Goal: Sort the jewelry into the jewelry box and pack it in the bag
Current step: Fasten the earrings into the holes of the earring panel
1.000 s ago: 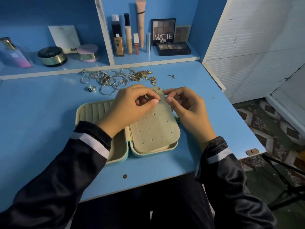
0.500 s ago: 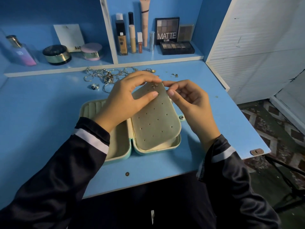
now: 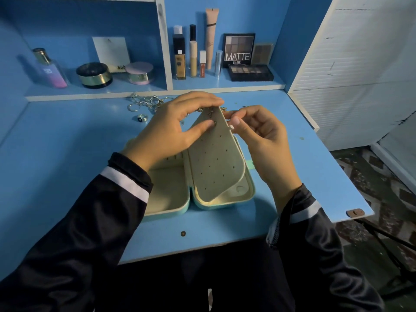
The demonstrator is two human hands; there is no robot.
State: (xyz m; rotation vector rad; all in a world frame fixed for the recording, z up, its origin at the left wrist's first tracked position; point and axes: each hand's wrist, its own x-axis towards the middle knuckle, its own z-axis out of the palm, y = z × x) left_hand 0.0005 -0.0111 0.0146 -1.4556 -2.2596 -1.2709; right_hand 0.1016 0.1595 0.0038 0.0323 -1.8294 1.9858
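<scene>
At the centre of the frame, my left hand [image 3: 171,129] grips the top of the perforated earring panel [image 3: 216,161]. Its fingers curl over the upper edge and the thumb presses on the face, holding the panel tilted up from the right half of the open jewelry box [image 3: 225,204]. My right hand [image 3: 261,138] meets it from the right, thumb and forefinger pinching the panel's upper right edge; whether something tiny sits between them I cannot tell. A few small earrings [image 3: 210,111] show near the panel's tip. The box lies on the blue table [image 3: 67,158]. The loose jewelry [image 3: 146,102] sits above it, left of my left hand, with one ring [image 3: 142,118] just beside the pile. A row of cosmetics [image 3: 193,57] lines the shelf [image 3: 225,85] across the top of the frame.
</scene>
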